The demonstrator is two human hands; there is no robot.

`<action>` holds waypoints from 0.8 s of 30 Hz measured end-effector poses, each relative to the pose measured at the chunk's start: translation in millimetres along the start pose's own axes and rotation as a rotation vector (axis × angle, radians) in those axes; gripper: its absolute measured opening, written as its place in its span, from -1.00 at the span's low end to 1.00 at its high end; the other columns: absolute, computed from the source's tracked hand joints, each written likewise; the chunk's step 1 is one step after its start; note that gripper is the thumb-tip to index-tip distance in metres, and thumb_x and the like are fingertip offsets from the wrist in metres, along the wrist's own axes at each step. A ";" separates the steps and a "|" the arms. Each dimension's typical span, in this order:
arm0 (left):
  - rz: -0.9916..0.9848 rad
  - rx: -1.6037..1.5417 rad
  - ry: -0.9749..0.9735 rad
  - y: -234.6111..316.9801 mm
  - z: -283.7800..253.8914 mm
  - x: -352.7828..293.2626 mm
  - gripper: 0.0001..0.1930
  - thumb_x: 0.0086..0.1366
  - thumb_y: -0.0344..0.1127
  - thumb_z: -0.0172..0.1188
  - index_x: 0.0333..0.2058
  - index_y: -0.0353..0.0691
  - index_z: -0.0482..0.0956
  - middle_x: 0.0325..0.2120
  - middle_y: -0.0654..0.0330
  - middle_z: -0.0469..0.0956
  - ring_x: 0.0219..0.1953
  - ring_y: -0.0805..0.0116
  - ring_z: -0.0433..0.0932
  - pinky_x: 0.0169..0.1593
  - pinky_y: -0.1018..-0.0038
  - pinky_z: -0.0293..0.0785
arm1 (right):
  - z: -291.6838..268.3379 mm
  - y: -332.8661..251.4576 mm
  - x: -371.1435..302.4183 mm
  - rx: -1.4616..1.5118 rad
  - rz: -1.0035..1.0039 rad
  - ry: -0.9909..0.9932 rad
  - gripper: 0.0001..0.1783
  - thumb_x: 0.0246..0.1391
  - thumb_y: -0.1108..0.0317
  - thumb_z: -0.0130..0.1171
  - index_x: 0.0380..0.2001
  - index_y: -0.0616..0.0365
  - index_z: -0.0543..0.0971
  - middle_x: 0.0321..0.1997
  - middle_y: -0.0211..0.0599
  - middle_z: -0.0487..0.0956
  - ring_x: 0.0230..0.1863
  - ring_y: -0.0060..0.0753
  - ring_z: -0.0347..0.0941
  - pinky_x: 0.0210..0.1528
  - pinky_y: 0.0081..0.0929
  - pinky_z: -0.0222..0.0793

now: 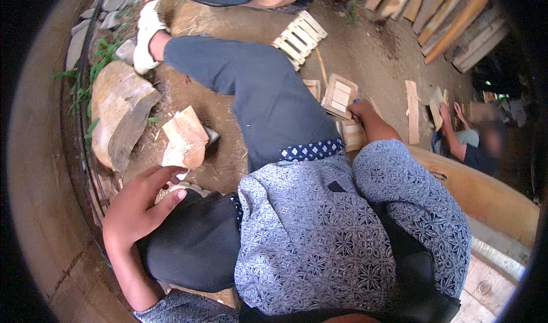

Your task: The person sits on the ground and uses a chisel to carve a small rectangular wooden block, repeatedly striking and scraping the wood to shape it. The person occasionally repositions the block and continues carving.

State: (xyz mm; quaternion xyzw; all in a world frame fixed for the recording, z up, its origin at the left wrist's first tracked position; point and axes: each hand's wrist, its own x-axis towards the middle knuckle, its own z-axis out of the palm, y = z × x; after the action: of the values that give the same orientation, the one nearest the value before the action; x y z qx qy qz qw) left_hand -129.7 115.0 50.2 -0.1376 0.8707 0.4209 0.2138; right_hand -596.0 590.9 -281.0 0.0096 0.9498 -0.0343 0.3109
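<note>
My left hand [142, 209] is over my bent left knee, its thumb and fingers apart and curved, and it appears to hold nothing. Just beyond its fingertips stands a rough-cut wooden block [187, 137] with pale chips around it. On the right, beside my outstretched leg, my right hand [363, 111] is closed, with a small blue thing showing at its fingers. What that is, I cannot make out. Touching or close to this hand is a small square wooden piece with a raised frame [341, 95]. Another wooden piece [354, 133] lies just below the hand.
A slatted wooden piece [299, 39] lies farther ahead, with a thin stick near it. A large stone [121, 109] sits at left. Planks [436, 17] lie at the far right, and a flat board [412, 112] nearer. One person [482, 146] sits at right; another is at the top edge.
</note>
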 end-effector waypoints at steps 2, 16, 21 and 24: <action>-0.018 0.024 0.052 -5.4 0.8 -11.8 -0.60 0.36 -0.14 0.20 0.04 -0.31 0.54 -0.17 -0.08 0.60 -0.09 -0.02 0.59 0.00 0.23 0.47 | -2.9 -36.9 -13.5 0.288 0.102 -0.143 -0.63 -0.01 0.07 0.35 -0.60 0.16 0.59 -0.65 -0.21 0.54 -0.68 -0.43 0.45 -0.61 -0.38 0.43; 0.109 0.104 0.240 -1.8 3.2 -3.5 -0.24 0.23 -0.16 0.34 0.35 -0.12 0.23 0.28 -0.11 0.25 0.24 -0.16 0.38 0.21 0.16 0.39 | -177.7 -221.3 -214.7 -0.034 -0.764 -0.591 -0.80 -0.04 0.26 0.34 -0.44 0.18 0.64 -0.59 -0.49 0.56 -0.62 -0.68 0.41 -0.57 -0.62 0.31; 0.299 0.276 0.510 22.8 -2.0 7.4 0.06 -0.08 -0.07 0.53 0.40 -0.01 0.17 0.41 -0.01 0.08 0.42 -0.16 0.12 0.40 0.07 0.21 | -163.7 -324.1 -292.7 -0.260 -1.418 -0.693 -0.73 -0.05 0.25 0.37 -0.46 0.28 0.62 -0.55 -0.46 0.58 -0.50 -0.61 0.47 -0.41 -0.55 0.39; 0.456 0.413 0.459 13.1 -2.2 3.3 -0.27 -0.11 -0.13 0.47 0.12 -0.14 0.53 0.24 0.05 0.40 0.34 -0.13 0.30 0.38 0.02 0.24 | -148.7 -377.8 -324.7 -0.373 -1.579 -0.789 -0.68 0.00 0.21 0.38 -0.43 0.32 0.63 -0.51 -0.47 0.60 -0.43 -0.57 0.49 -0.34 -0.51 0.41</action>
State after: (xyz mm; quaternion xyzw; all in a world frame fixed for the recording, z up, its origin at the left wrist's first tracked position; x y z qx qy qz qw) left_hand -138.7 121.0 58.6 0.0151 0.9706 0.2317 -0.0629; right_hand -436.8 225.6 52.9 -0.7086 0.4942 -0.0839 0.4967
